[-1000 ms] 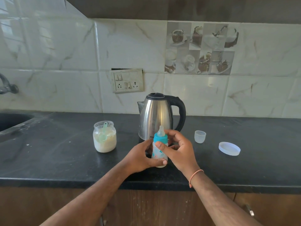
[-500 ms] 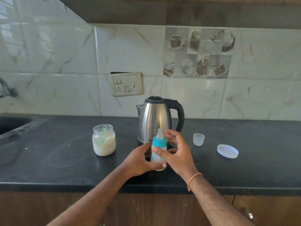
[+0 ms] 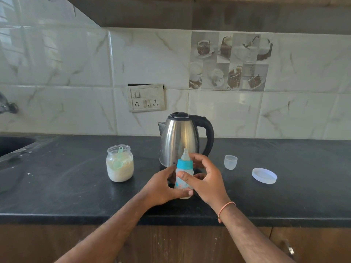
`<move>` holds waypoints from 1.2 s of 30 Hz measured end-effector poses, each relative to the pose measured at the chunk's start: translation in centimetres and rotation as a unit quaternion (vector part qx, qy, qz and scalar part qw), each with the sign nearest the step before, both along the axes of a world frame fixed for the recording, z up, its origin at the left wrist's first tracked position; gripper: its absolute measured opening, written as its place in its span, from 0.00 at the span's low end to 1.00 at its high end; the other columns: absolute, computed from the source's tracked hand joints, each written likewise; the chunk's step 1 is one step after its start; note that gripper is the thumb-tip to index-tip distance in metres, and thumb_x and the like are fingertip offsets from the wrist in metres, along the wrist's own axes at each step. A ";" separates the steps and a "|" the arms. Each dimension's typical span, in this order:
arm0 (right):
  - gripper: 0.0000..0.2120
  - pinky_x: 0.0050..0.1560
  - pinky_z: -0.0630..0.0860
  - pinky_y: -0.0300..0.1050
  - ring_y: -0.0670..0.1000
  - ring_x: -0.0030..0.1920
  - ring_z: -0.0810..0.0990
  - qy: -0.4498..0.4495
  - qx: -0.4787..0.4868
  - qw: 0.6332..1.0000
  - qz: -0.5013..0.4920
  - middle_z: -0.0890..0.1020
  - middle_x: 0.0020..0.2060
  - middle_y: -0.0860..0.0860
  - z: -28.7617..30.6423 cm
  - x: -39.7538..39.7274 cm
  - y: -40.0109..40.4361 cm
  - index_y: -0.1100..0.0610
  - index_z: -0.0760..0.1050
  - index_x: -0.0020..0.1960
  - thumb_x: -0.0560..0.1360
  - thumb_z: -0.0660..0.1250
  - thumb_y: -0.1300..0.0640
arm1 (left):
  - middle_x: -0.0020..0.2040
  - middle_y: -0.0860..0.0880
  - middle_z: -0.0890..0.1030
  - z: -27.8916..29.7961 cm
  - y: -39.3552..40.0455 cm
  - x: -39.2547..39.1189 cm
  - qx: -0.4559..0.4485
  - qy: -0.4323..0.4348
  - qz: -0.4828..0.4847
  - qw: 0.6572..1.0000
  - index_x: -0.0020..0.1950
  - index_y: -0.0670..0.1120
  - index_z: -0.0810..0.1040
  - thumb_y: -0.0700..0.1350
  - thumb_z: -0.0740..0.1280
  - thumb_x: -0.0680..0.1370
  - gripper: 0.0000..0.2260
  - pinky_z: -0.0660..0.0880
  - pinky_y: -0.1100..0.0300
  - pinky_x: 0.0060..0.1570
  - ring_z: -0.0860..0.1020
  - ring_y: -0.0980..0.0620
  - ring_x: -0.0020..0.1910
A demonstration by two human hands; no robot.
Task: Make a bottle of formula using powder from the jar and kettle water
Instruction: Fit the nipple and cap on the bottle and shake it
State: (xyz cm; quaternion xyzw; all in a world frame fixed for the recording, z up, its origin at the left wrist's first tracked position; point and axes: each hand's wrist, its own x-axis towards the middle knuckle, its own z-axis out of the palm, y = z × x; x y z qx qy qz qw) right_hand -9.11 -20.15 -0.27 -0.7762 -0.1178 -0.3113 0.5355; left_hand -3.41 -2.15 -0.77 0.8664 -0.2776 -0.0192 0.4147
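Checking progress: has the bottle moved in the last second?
No. The bottle stays right in front of the kettle, held by the left hand and right hand.

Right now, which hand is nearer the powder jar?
Left. The left hand grips the bottle low on its body, on the side facing the powder jar. The right hand is on the bottle's far side, toward the small cup.

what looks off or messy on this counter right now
Small pale specks dot the dark counter left of the open powder jar, perhaps spilled powder. The switch plate sits slightly crooked.
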 end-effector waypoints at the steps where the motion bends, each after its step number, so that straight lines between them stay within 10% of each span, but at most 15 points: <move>1: 0.22 0.51 0.82 0.33 0.38 0.62 0.79 -0.006 -0.002 1.000 -0.007 0.81 0.57 0.31 0.0 0.0 0.0 0.33 0.75 0.62 0.72 0.81 0.42 | 0.64 0.61 0.81 0.0 0.0 0.0 0.000 0.000 0.000 1.000 0.74 0.58 0.70 0.62 0.79 0.73 0.33 0.78 0.65 0.61 0.81 0.59 0.60; 36: 0.20 0.61 0.84 0.43 0.40 0.68 0.78 0.025 0.008 0.999 0.042 0.81 0.63 0.31 0.0 0.1 -0.1 0.30 0.75 0.66 0.78 0.76 0.45 | 0.62 0.60 0.82 -0.5 0.2 0.5 0.007 -0.017 -0.004 1.000 0.73 0.57 0.72 0.66 0.79 0.71 0.35 0.79 0.64 0.61 0.82 0.59 0.60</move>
